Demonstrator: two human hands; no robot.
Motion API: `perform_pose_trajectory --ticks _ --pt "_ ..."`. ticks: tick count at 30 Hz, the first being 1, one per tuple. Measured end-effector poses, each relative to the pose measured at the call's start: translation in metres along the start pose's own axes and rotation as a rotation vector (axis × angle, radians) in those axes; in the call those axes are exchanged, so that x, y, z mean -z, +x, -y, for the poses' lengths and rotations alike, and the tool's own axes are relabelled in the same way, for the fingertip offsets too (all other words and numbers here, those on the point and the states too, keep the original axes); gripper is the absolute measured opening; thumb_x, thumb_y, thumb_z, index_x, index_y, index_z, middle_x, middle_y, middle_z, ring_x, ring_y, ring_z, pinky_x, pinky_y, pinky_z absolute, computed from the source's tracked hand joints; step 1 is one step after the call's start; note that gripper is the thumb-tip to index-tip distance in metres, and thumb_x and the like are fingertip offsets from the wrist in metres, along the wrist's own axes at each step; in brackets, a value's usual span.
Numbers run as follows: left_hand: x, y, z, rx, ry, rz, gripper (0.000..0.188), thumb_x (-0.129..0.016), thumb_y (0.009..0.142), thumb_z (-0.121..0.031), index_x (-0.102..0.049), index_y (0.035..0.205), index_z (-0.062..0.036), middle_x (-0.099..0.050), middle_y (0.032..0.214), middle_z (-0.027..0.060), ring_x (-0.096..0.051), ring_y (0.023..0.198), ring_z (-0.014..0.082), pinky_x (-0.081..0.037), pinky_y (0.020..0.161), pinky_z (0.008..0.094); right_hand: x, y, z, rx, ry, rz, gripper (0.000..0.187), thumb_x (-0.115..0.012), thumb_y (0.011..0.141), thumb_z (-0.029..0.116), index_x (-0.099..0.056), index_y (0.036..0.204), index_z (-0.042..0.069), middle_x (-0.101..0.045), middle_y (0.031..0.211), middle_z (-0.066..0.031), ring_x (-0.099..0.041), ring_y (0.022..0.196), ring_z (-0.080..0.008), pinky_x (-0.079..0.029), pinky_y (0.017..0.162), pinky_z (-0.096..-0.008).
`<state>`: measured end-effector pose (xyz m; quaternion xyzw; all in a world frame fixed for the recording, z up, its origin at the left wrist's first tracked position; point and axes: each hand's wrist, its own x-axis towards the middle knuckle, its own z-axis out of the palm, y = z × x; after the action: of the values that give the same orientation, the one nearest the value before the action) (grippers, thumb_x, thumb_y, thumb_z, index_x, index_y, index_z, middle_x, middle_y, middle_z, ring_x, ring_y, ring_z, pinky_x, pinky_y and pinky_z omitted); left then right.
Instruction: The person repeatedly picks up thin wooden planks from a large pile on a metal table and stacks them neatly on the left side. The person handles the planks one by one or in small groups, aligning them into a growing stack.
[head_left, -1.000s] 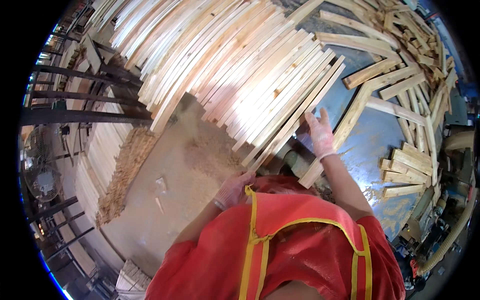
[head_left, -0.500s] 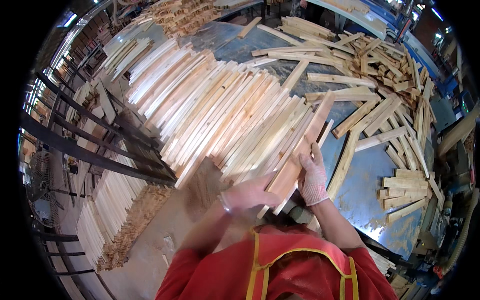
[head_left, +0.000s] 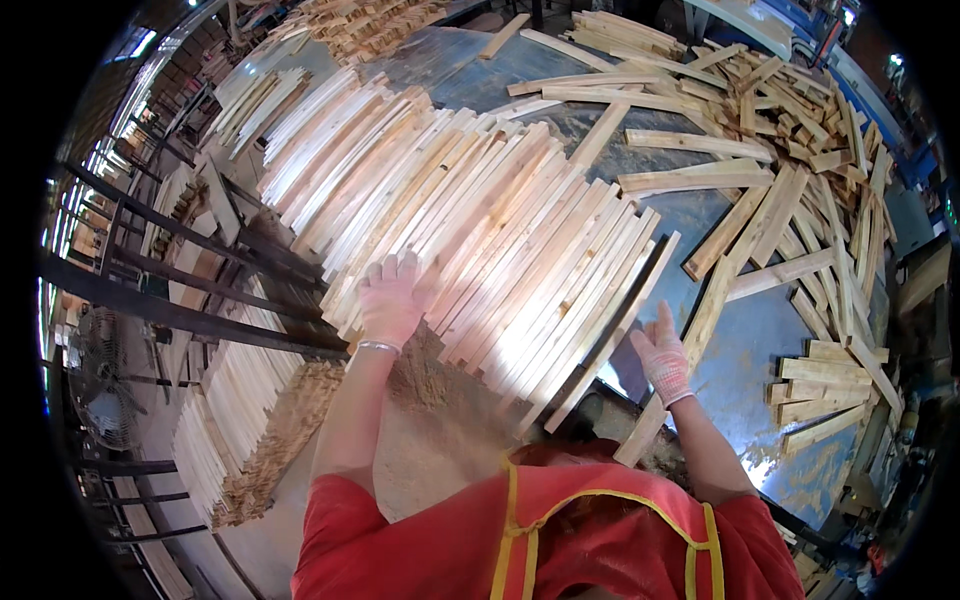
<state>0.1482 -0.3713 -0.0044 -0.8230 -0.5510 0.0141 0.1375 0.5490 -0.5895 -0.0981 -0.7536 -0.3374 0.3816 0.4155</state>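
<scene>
The left hand (head_left: 393, 300) is spread wide over the ends of the long row of wood strips (head_left: 490, 235) on the left side of the blue table (head_left: 738, 340). The right hand (head_left: 663, 360) is wide too, near the last strip (head_left: 584, 376). Messy wood pieces (head_left: 778, 218) lie toward the table's right edge.

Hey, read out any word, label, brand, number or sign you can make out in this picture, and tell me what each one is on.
None: no text can be read here.
I see no legible marking on the row of wooden strips, the red apron, or the gloved left hand and right hand.
Anything on the blue machinery is too small and blurred to tell.
</scene>
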Motion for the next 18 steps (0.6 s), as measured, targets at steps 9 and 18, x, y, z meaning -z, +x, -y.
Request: perform_pose_trajectory --ticks 9,18 --pt "-0.003 -0.043 -0.063 0.119 -0.215 -0.276 0.071 -0.073 0.091 -0.029 -0.051 0.153 -0.0042 -0.057 0.144 0.0189 -0.059 0.129 0.0398 -0.047 0.108 0.051 -0.042 0.04 0.036 -0.42 -0.118 0.41 0.112 -0.079 0.091 0.056 -0.017 0.161 -0.006 -0.073 0.101 -0.0188 -0.072 0.08 -0.0254 -0.06 0.077 -0.0406" --pt "-0.106 -0.216 -0.154 0.833 -1.891 0.474 0.029 -0.069 0.102 -0.017 -0.062 0.127 -0.0053 -0.069 0.115 0.0095 -0.068 0.101 0.0233 -0.058 0.088 0.0429 -0.013 0.029 0.005 -0.266 -0.038 0.386 0.121 -0.079 0.091 0.056 -0.01 0.171 -0.003 -0.07 0.12 -0.0231 -0.07 0.099 -0.0282 -0.058 0.088 -0.0389"
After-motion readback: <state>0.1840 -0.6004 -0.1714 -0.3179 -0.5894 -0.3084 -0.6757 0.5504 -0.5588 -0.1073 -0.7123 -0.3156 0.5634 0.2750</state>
